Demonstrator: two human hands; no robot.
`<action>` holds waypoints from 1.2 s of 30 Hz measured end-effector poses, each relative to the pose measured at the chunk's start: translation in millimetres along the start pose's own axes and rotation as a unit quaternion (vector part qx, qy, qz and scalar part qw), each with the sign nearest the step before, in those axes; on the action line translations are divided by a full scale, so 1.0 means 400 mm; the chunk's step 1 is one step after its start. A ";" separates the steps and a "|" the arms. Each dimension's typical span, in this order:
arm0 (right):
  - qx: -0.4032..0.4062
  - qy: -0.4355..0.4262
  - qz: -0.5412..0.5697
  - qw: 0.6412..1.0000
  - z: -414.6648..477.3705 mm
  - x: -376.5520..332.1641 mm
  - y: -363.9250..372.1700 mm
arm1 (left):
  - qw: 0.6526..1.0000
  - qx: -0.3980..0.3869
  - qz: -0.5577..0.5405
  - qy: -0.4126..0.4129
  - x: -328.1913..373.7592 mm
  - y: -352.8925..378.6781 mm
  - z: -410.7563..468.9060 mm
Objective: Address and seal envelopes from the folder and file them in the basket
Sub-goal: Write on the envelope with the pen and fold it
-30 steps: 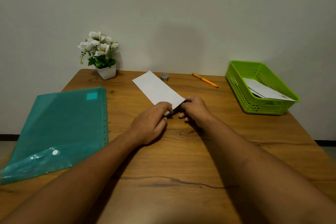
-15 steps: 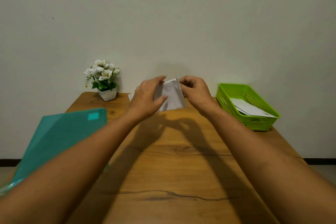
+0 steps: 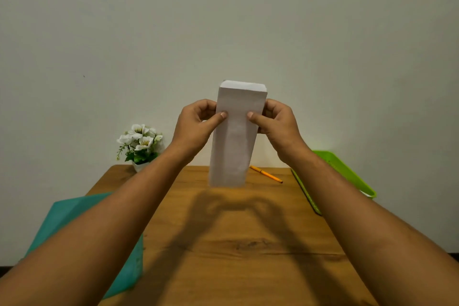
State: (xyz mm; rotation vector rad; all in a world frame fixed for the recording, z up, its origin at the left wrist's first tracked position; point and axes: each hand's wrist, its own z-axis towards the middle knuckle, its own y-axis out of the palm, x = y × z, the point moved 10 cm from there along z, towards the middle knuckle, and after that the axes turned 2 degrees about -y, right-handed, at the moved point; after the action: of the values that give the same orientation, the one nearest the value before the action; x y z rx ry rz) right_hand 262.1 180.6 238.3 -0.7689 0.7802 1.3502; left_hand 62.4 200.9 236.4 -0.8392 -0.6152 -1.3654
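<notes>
While aloft, envelope [image 3: 234, 141] (flap [image 3: 242, 85] perhaps up)

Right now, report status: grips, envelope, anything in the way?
Left grip and right grip pinch envelope edges. Envelope upright, held above table. Pen, basket lie apart.

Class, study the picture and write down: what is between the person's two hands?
A white envelope, held upright above the table. The left hand pinches its left edge and the right hand its right edge, as the head view shows.
</notes>
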 end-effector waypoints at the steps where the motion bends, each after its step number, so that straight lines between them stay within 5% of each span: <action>1: 0.000 -0.005 0.007 1.000 -0.001 -0.008 0.001 | 1.000 0.000 -0.001 0.002 0.007 0.000 -0.001; 11: 0.007 0.084 -0.019 0.996 -0.094 0.188 0.002 | 0.997 -0.010 0.030 -0.074 -0.126 0.013 -0.135; 21: -0.024 -0.063 -0.160 0.985 -0.059 0.075 0.031 | 0.990 -0.024 0.134 0.039 -0.036 0.027 -0.104; 36: -0.077 -0.045 -0.168 0.982 -0.066 0.071 0.071 | 0.988 -0.034 0.149 0.037 -0.017 0.021 -0.104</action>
State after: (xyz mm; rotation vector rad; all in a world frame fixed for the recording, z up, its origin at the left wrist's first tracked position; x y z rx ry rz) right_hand 234.2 175.6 199.4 -0.9098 0.4533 1.1394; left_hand 65.9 171.2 205.4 -0.8924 -0.3705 -1.1433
